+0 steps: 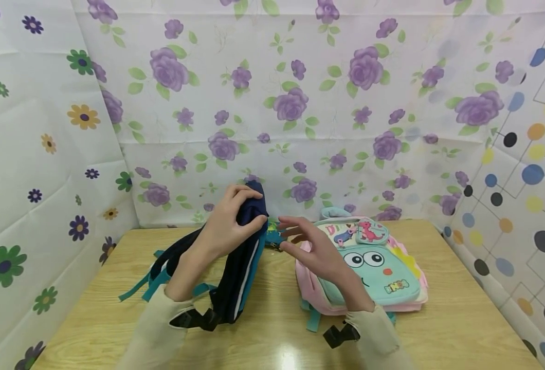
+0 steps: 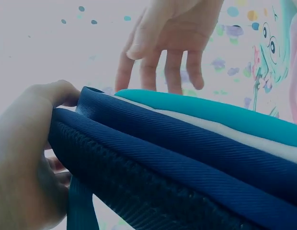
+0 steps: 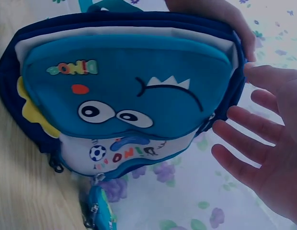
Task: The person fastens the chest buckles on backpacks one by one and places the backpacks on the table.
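Observation:
A navy and teal children's backpack (image 1: pixel 243 275) stands on edge at the centre-left, its front turned to the right. My left hand (image 1: pixel 221 221) grips its upper side, thumb on the near face and fingers over the far one. In the right wrist view the teal front (image 3: pixel 163 62) shows cartoon eyes, a toothed mouth and coloured letters. A small teal pouch (image 1: pixel 273 234) hangs from a zip. My right hand (image 1: pixel 316 252), fingers spread and slightly bent, is held just right of the backpack, with nothing in its grasp.
A pink and mint backpack (image 1: pixel 379 272) with big cartoon eyes lies on the wooden table (image 1: pixel 462 308) to the right, partly behind my right hand. Teal and black straps (image 1: pixel 149 282) trail out on the left. Flowered cloth (image 1: pixel 291 103) hangs behind the table.

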`<state>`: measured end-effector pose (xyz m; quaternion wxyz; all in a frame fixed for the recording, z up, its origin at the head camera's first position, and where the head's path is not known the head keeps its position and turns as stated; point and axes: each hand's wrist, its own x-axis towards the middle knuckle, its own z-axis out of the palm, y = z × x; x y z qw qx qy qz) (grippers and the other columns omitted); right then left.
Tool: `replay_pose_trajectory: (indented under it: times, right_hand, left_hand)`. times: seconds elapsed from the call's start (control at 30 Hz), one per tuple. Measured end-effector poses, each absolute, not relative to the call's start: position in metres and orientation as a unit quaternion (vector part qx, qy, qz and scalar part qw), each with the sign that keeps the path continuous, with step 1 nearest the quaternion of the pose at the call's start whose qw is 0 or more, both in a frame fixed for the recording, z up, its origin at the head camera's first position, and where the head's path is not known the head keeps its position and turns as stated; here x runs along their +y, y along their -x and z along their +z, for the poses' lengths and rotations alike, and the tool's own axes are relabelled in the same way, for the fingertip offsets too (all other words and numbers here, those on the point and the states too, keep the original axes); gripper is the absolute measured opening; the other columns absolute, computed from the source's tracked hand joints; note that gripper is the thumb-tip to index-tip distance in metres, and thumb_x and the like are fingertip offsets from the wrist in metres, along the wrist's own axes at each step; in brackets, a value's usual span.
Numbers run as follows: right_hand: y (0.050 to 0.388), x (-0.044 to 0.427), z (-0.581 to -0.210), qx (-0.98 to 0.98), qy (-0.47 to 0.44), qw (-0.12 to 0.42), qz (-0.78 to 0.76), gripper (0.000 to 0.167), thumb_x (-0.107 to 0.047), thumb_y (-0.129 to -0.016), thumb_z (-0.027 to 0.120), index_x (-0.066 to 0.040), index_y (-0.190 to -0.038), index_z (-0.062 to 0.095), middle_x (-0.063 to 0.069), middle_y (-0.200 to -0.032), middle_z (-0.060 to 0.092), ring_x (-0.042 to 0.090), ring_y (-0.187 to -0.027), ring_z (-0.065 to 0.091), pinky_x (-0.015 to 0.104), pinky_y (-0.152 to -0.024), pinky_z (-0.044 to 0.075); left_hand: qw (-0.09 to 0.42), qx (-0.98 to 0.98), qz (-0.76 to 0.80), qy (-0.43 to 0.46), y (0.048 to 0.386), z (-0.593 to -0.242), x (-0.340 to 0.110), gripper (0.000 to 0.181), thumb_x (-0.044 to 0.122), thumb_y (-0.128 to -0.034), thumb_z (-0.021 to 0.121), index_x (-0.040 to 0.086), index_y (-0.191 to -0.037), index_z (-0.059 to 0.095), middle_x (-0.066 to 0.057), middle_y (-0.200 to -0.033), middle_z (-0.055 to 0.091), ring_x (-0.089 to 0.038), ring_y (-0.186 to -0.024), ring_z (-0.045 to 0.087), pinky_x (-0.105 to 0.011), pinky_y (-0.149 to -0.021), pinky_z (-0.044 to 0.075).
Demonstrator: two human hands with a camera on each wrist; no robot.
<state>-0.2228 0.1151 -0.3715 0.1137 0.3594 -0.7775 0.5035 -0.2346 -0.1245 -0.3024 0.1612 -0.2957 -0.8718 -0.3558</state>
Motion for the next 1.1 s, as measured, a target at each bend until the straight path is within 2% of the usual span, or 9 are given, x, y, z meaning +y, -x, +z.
replay_pose_trajectory:
  times: [0.17,0.4,0.67,0.83,0.97,1.1]
  right_hand:
    - [0.222,0.121,-0.369,-0.771,-0.357,0.115,0.515,0.053,-0.014,-0.098,0.064,-0.025,-0.146,0.046,0.004,-0.136,0.059,0.026,-0.118,0.062,0.036,-0.092,0.055]
    - [0.221,0.120,-0.366,-0.772,-0.357,0.076,0.521,0.060,-0.018,-0.097,0.065,-0.026,-0.151,0.039,0.004,-0.146,0.050,0.028,-0.122,0.060,0.044,-0.095,0.053]
    - [0.223,0.126,-0.365,-0.776,-0.349,0.088,0.518,0.064,-0.014,-0.096,0.067,-0.029,-0.151,0.038,-0.003,-0.152,0.043,0.020,-0.123,0.059,0.042,-0.095,0.053]
    - [0.223,0.129,-0.364,-0.783,-0.333,0.088,0.518,0.068,-0.006,-0.094,0.067,-0.022,-0.152,0.036,0.004,-0.151,0.041,0.026,-0.123,0.060,0.047,-0.094,0.053]
    - [0.224,0.130,-0.363,-0.784,-0.331,0.086,0.518,0.070,-0.002,-0.092,0.067,-0.014,-0.153,0.034,0.012,-0.151,0.038,0.034,-0.124,0.058,0.051,-0.094,0.051]
    - [0.223,0.133,-0.362,-0.787,-0.335,0.097,0.509,0.074,-0.005,-0.092,0.070,-0.020,-0.154,0.033,0.006,-0.156,0.033,0.029,-0.126,0.057,0.047,-0.094,0.052]
  left_hand:
    - [0.162,-0.869,-0.359,0.301,0.235,-0.305,-0.115,0.043,0.036,-0.0953,0.064,0.015,-0.132,0.057,-0.005,-0.137,0.044,-0.026,-0.120,0.051,-0.047,-0.098,0.047]
    - [0.161,-0.869,-0.359,0.299,0.234,-0.310,-0.103,0.042,0.038,-0.0962,0.062,0.017,-0.132,0.057,-0.003,-0.141,0.042,-0.027,-0.126,0.050,-0.048,-0.103,0.047]
    - [0.160,-0.872,-0.348,0.305,0.235,-0.313,-0.088,0.042,0.041,-0.0962,0.062,0.019,-0.132,0.057,-0.002,-0.143,0.042,-0.027,-0.129,0.048,-0.049,-0.104,0.046]
    - [0.151,-0.866,-0.364,0.307,0.233,-0.316,-0.080,0.043,0.044,-0.0966,0.060,0.021,-0.132,0.056,0.000,-0.145,0.040,-0.025,-0.130,0.047,-0.049,-0.102,0.047]
    - [0.144,-0.849,-0.407,0.306,0.232,-0.322,-0.077,0.041,0.043,-0.0971,0.061,0.022,-0.132,0.056,0.001,-0.144,0.041,-0.023,-0.133,0.044,-0.050,-0.109,0.042]
    - [0.141,-0.831,-0.442,0.308,0.231,-0.327,-0.075,0.040,0.042,-0.0975,0.061,0.021,-0.132,0.057,0.000,-0.144,0.041,-0.022,-0.135,0.042,-0.052,-0.113,0.036]
